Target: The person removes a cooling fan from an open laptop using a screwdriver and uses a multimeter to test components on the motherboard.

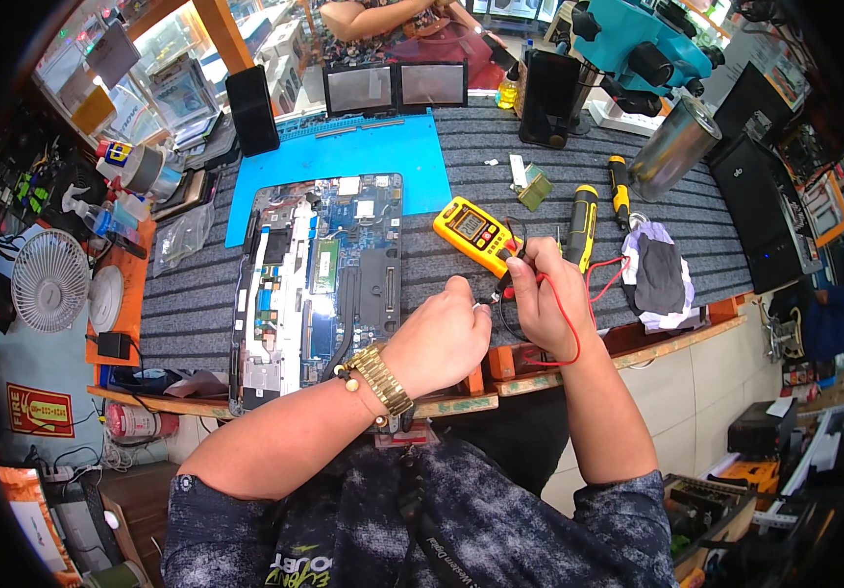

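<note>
An opened laptop base (371, 284) lies at the left of centre, its blue circuit board bare, with its upper end on a blue mat (434, 167). Over its lower right edge, my left hand (442, 338) is closed, fingertips pinched around something small that I cannot make out. Close by on the right, my right hand (551, 312) grips the multimeter's test leads; a red lead (575, 328) loops down beside it and a black one hangs between the hands. Just beyond that hand sits the yellow multimeter (471, 233), its display lit.
Yellow-and-black screwdrivers (582, 220), a bunched cloth (657, 274) and a metal cylinder (677, 147) occupy the right side. A small green circuit board (536, 192) lies behind the multimeter. A teal microscope (638, 44) stands far right; a white fan (50, 280) is left. Another person's arm (373, 18) shows across the bench.
</note>
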A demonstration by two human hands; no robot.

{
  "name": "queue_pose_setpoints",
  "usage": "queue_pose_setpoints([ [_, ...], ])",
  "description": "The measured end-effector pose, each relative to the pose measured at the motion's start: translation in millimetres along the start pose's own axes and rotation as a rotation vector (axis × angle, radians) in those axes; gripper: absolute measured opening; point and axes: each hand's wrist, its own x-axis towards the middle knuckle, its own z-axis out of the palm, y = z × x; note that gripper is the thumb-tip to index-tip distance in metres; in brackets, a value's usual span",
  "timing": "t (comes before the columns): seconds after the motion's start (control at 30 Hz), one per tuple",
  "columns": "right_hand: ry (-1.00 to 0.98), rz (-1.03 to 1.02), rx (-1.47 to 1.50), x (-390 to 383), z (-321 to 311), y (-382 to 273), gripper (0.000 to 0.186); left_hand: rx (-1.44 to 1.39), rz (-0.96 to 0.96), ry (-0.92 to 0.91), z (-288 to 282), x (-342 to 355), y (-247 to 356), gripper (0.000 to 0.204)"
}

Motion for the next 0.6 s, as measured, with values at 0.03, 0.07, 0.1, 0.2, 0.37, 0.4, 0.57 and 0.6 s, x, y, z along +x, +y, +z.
queue_pose_setpoints([
  [0.03,0.002,-0.002,0.01,0.0,0.0,-0.1,0.012,-0.005,-0.003,0.001,0.5,-0.1,0.1,0.035],
  [0.07,-0.008,0.019,0.001,0.0,-0.2,-0.2,0.013,-0.009,-0.009,0.002,0.9,-0.2,0.4,0.034],
  [0.1,-0.015,0.034,0.003,0.1,-0.4,-0.1,0.014,-0.007,0.002,0.007,1.3,-0.2,0.6,0.034],
  [0.2,-0.021,0.047,-0.004,-0.2,-0.8,-0.4,0.015,-0.004,0.011,0.018,2.2,-1.1,1.3,0.035],
  [0.37,-0.023,0.056,0.004,-0.2,-0.8,-1.4,0.015,0.007,0.045,0.062,2.0,-1.6,1.3,0.036],
  [0.4,-0.025,0.055,0.002,-0.2,-1.2,-1.5,0.015,0.006,0.044,0.066,1.8,-1.4,0.8,0.036],
  [0.57,-0.018,0.032,-0.014,0.8,-1.3,-1.6,0.015,0.013,0.067,0.074,1.1,0.7,-3.6,0.036],
  [0.6,-0.017,0.03,-0.016,0.7,-1.6,-1.7,0.015,0.006,0.071,0.07,0.9,1.4,-4.4,0.036],
])
